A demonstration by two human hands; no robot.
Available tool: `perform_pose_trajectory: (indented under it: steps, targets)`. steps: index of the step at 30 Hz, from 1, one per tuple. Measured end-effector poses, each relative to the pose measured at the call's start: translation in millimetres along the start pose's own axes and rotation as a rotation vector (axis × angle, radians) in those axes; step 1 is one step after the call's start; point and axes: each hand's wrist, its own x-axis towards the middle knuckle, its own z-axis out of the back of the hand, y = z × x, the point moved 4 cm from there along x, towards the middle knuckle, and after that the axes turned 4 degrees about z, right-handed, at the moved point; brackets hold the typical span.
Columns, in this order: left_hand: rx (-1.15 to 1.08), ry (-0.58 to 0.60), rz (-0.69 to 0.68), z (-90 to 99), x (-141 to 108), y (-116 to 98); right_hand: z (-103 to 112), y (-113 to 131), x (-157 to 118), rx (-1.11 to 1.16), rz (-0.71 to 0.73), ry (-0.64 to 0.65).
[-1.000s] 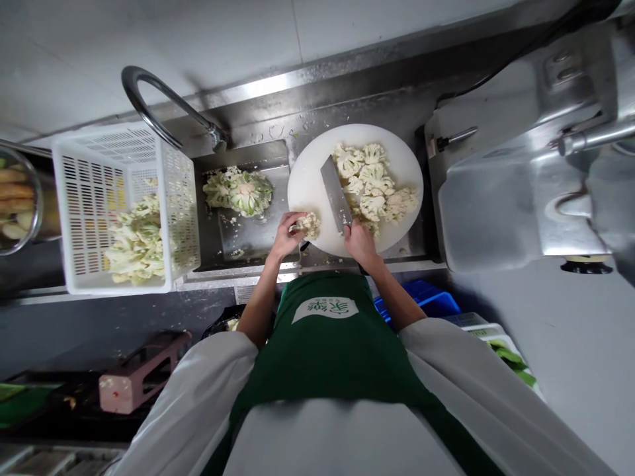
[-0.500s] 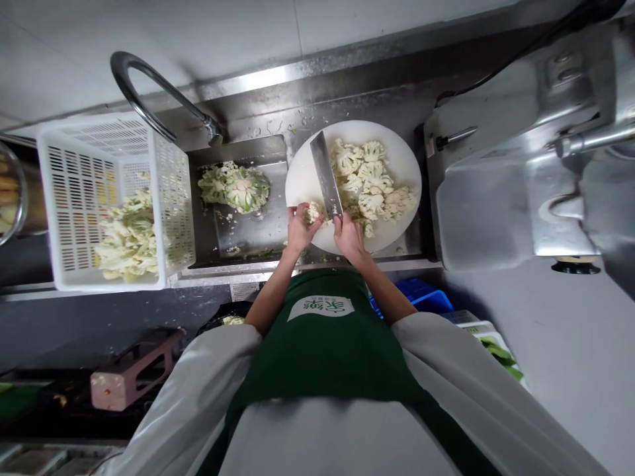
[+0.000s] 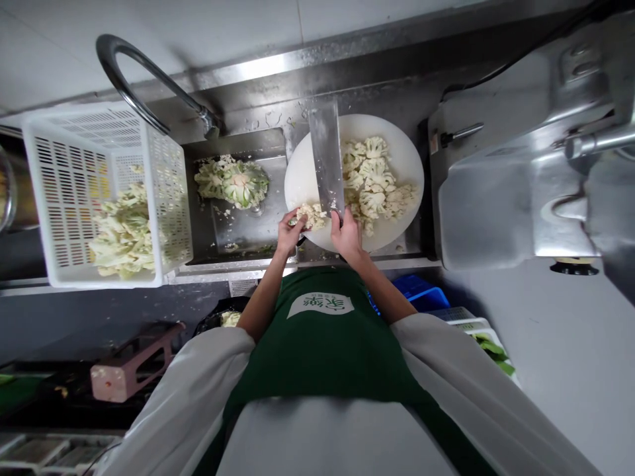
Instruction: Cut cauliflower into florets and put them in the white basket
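My right hand [image 3: 348, 236] grips the handle of a cleaver [image 3: 327, 155], its broad blade turned flat toward me over a round white cutting board [image 3: 300, 173]. At the board's near left edge, my left hand [image 3: 290, 231] is closed on a cauliflower piece [image 3: 311, 215], thumb on top. Cut cauliflower florets [image 3: 376, 177] lie in a heap on the board, just right of the blade. Some florets behind the blade are hidden.
A sink basin [image 3: 238, 235] holds cauliflower heads [image 3: 244, 184] to the left, beneath a curved faucet [image 3: 149, 76]. Farther left, a white plastic basket [image 3: 104, 283] contains cauliflower pieces. A metal machine [image 3: 486, 211] stands to the right. Below the counter sits a blue bin [image 3: 421, 294].
The cleaver blade has turned from edge-on to flatter, showing its broad side. My left hand has shifted slightly left with the cauliflower piece, away from the blade.
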Motion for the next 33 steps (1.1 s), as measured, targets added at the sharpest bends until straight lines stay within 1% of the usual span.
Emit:
perform_pose_trajectory:
  steps: [3, 5, 7, 9, 11, 14, 19, 22, 26, 30, 33]
  targets:
    - [0.02, -0.05, 0.046, 3.1, -3.0, 2.1, -12.0, 4.0, -1.6, 0.041, 0.038, 0.021]
    - [0.065, -0.081, 0.023, 5.1, -5.4, 1.8, -20.2, 0.9, -0.9, 0.064, 0.037, 0.012]
    - [0.07, -0.092, 0.017, 5.9, -7.3, 2.8, -25.8, -6.9, 1.4, 0.095, 0.008, -0.037]
    - [0.031, -0.09, 0.052, 6.0, -8.5, 5.3, -28.6, -16.1, 4.6, 0.149, -0.016, -0.111]
    - [-0.028, -0.082, 0.092, 6.2, -9.1, 7.3, -29.6, -23.7, 7.8, 0.207, -0.015, -0.173]
    - [-0.099, -0.045, 0.117, 6.7, -9.9, 5.5, -30.5, -29.2, 11.7, 0.251, -0.001, -0.202]
    - [-0.119, 0.018, 0.135, 5.3, -15.4, -2.9, -29.5, -23.7, 11.2, 0.254, 0.027, -0.213]
    - [-0.148, 0.01, 0.15, 1.9, -21.4, -2.2, -28.4, -14.6, 3.3, 0.235, 0.072, -0.209]
    - [-0.16, -0.012, 0.149, -0.8, -27.5, 5.0, -28.7, -7.3, -6.9, 0.196, 0.117, -0.184]
    - [-0.148, -0.036, 0.124, 0.8, -30.1, 8.1, -29.2, -12.7, -7.4, 0.201, 0.119, -0.174]
    - [-0.119, -0.047, 0.095, 1.1, -30.1, 6.8, -26.0, -18.4, -8.5, 0.228, 0.128, -0.227]
